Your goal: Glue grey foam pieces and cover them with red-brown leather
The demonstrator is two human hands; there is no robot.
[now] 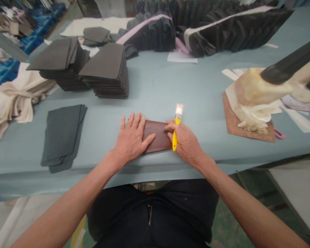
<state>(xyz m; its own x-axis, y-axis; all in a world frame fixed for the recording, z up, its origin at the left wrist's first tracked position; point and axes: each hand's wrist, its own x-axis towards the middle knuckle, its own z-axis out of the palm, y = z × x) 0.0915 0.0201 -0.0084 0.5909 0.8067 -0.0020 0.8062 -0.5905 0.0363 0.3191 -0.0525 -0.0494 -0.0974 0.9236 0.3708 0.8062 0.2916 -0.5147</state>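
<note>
A brown leather-like panel [157,136] lies flat on the table in front of me. My left hand [133,139] rests on its left part, fingers spread and thumb out over the surface. At the panel's right edge, my right hand [184,139] holds a paintbrush [178,125] with a yellow handle. The brush's pale bristles point away from me, and the handle crosses the thumb and fingers. Fingertips of that same hand touch the panel's right end. My left hand covers the panel's left end.
Loose dark sheets [63,134] lie at the left, with tall stacks of dark panels [104,69] behind. Bundled dark pieces [235,31] line the back. A glue-crusted container [253,93] tilts on a brown board [235,125] at right. The table's front edge [157,174] is near my lap.
</note>
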